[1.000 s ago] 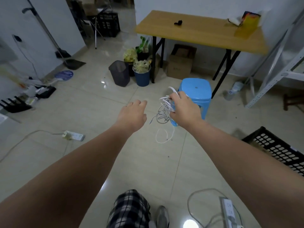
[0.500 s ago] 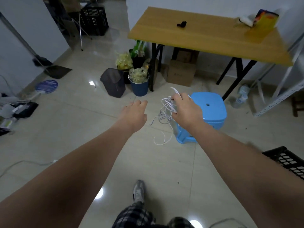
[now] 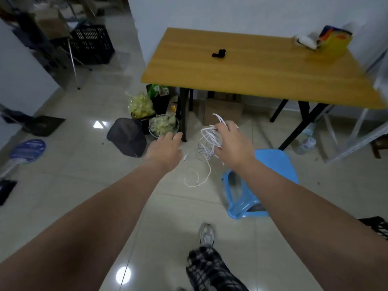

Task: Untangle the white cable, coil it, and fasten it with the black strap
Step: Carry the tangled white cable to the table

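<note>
The white cable (image 3: 206, 143) hangs in a loose tangle from my right hand (image 3: 231, 143), whose fingers are closed around the top of the bundle; several loops bunch against my knuckles, one stiff end pokes up above my fingers, and a long loop dangles below over the tiled floor (image 3: 73, 185). My left hand (image 3: 165, 150) is just beside the tangle, palm down, fingers relaxed and slightly apart, holding nothing and not touching the cable. The black strap (image 3: 219, 53) lies by itself on the wooden worktop (image 3: 262, 76) ahead of me, well apart from both hands. At the far right corner of that worktop sit a yellow packet (image 3: 336, 42) and a white roll (image 3: 305, 42) just beside it. Below my right forearm stands a blue plastic stool (image 3: 273, 164) on the floor. Under the worktop I can see a cardboard box (image 3: 222, 110), and to its left a cluster of bins: a dark mesh wastebasket (image 3: 128, 139) tilted over, and a round bin (image 3: 163, 127) stuffed with pale yellowish bags. A black crate (image 3: 92, 45) sits further back on the left. At the bottom of the view are my checked trouser leg (image 3: 207, 269) and grey shoe (image 3: 206, 235).
</note>
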The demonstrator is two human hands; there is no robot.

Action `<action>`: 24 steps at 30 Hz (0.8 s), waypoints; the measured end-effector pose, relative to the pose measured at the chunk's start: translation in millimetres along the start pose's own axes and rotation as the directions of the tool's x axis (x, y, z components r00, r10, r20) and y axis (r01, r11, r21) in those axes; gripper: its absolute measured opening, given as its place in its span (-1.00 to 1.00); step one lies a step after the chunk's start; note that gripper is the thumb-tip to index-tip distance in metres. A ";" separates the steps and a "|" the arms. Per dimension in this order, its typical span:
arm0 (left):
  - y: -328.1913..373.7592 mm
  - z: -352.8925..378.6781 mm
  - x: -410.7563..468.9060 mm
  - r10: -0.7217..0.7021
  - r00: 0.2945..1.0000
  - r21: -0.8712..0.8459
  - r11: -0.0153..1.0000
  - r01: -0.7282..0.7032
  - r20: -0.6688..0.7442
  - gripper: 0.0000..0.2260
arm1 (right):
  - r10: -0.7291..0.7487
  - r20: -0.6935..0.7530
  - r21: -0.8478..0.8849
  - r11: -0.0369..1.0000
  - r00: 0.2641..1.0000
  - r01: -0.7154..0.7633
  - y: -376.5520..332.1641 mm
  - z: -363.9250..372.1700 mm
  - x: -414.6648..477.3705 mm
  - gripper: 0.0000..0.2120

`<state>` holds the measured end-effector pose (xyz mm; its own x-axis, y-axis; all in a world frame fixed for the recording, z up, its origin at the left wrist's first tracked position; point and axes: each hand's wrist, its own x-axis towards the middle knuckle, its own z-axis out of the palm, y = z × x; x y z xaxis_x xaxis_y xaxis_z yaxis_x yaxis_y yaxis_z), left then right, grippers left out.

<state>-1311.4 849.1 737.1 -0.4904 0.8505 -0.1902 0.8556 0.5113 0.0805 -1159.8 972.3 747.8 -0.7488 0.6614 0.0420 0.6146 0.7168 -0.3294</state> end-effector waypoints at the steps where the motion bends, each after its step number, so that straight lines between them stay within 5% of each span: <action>1: 1.2 -4.8 20.2 -0.003 1.000 -0.001 1.000 0.003 -0.010 -0.56 | 0.003 -0.012 0.010 1.000 1.000 -0.003 6.9 -3.5 18.6 -0.57; 24: -19.1 -99.1 393.0 0.237 0.971 -0.025 0.971 -0.238 -0.044 -0.50 | 0.107 -0.186 0.117 0.989 0.977 -0.086 86.2 -37.1 342.5 -0.60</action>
<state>-1536.9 1185.8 757.8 -0.2805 0.9520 -0.1224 0.9434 0.2969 0.1478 -1354.1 1268.8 768.8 -0.6195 0.7639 0.1809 0.6437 0.6262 -0.4398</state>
